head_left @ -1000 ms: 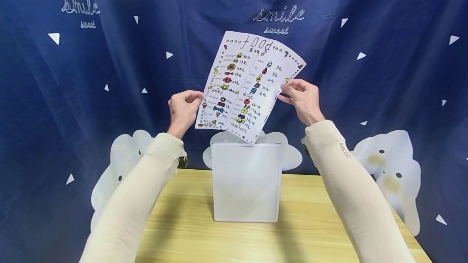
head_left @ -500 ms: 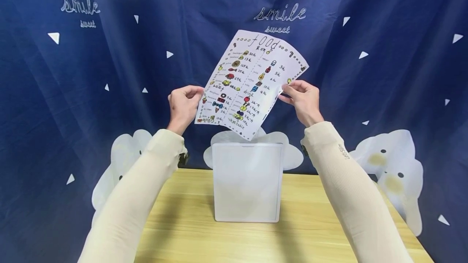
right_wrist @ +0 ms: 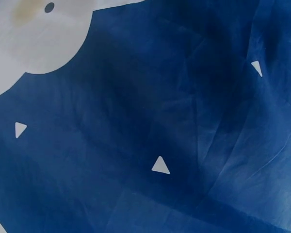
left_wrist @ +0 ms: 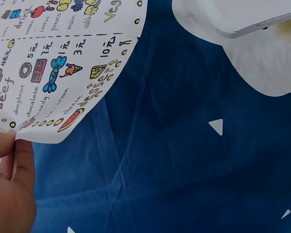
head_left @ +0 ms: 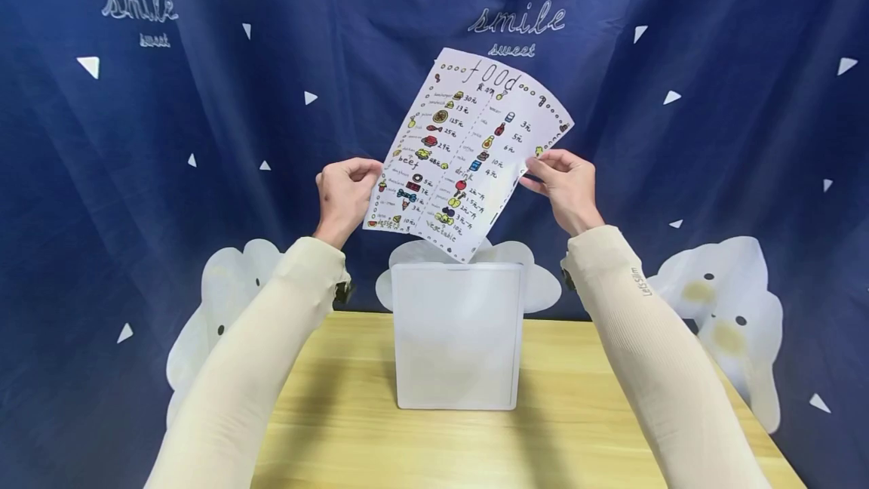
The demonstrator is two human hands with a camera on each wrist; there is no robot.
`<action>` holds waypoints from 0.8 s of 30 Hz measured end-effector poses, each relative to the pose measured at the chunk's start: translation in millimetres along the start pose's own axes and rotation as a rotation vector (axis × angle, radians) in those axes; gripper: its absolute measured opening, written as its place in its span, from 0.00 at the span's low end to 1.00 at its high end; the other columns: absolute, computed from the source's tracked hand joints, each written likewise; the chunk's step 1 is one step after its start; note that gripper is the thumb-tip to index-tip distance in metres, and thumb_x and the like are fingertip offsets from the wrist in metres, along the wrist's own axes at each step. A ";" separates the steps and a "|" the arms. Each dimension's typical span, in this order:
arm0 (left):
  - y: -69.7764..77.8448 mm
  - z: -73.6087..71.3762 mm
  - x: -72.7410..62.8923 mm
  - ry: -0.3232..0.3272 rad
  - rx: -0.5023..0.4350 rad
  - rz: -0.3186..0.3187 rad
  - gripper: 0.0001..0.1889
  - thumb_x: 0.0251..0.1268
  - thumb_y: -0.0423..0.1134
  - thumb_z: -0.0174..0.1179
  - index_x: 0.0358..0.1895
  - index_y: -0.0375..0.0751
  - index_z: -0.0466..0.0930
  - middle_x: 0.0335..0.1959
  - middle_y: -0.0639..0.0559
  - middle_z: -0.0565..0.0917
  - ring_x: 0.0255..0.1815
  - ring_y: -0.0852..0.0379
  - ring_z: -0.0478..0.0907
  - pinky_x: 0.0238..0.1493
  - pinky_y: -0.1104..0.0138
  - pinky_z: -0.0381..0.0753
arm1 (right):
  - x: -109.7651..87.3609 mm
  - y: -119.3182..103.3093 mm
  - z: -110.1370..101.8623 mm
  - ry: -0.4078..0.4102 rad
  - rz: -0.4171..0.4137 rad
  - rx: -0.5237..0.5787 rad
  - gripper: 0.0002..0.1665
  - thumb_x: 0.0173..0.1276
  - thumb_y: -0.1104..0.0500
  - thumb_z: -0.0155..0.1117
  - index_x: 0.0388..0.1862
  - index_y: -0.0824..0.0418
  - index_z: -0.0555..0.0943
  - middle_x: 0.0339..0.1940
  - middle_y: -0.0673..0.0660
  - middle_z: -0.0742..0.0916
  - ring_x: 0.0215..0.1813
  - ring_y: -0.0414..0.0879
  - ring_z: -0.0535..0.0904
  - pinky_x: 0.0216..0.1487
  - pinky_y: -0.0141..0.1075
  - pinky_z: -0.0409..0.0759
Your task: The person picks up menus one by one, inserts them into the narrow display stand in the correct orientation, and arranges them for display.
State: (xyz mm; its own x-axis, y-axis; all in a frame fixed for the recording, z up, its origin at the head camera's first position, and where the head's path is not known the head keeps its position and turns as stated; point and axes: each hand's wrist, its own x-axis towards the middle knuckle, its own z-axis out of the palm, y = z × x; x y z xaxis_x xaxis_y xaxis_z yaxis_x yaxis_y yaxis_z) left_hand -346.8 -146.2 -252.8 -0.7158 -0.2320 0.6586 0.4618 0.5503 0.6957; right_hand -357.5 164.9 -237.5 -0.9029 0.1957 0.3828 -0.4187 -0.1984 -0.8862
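Note:
A paper food menu [head_left: 468,153], hand-drawn with small coloured pictures and prices, is held up tilted in the air. My left hand [head_left: 345,198] pinches its left edge between thumb and fingers. On the opposite edge, my right hand [head_left: 565,186] pinches the sheet the same way. In the left wrist view the menu [left_wrist: 53,73] bows slightly, and the left hand [left_wrist: 12,184] grips its border near the dessert rows. Below the sheet's lowest corner a white square panel [head_left: 457,338] stands upright on the table. The right wrist view shows only a sliver of the right hand at its edge.
The light wooden table [head_left: 339,429] spreads beneath both arms. Behind it hangs a dark blue curtain [head_left: 380,6] printed with white clouds, triangles and lettering. It falls close around the table's back and sides.
Over the second, the menu has tilted a little further to the right and its top has shifted right. Both hands keep their pinch; the left has risen slightly. The panel stays put.

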 end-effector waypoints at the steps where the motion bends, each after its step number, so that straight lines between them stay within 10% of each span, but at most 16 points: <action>1: 0.2 0.5 -0.4 -0.002 0.001 -0.002 0.05 0.66 0.34 0.66 0.38 0.38 0.91 0.34 0.45 0.90 0.33 0.50 0.87 0.38 0.65 0.80 | 0.0 0.1 -0.7 -0.004 0.001 0.005 0.10 0.63 0.75 0.68 0.29 0.62 0.82 0.28 0.54 0.86 0.37 0.44 0.85 0.38 0.36 0.85; 24: 1.7 8.3 -1.5 -0.006 0.011 0.031 0.05 0.66 0.33 0.66 0.38 0.39 0.91 0.33 0.46 0.90 0.32 0.51 0.87 0.37 0.65 0.80 | -2.1 2.7 -7.2 0.022 0.038 -0.004 0.09 0.63 0.74 0.68 0.30 0.63 0.82 0.28 0.54 0.85 0.38 0.43 0.85 0.38 0.36 0.85</action>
State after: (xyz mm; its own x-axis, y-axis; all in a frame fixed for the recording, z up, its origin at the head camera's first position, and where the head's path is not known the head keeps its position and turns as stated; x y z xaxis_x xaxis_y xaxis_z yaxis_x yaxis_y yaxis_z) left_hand -349.3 -138.2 -255.0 -0.7046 -0.2094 0.6781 0.4781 0.5661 0.6716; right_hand -356.1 170.9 -242.5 -0.9158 0.2089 0.3430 -0.3837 -0.2025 -0.9010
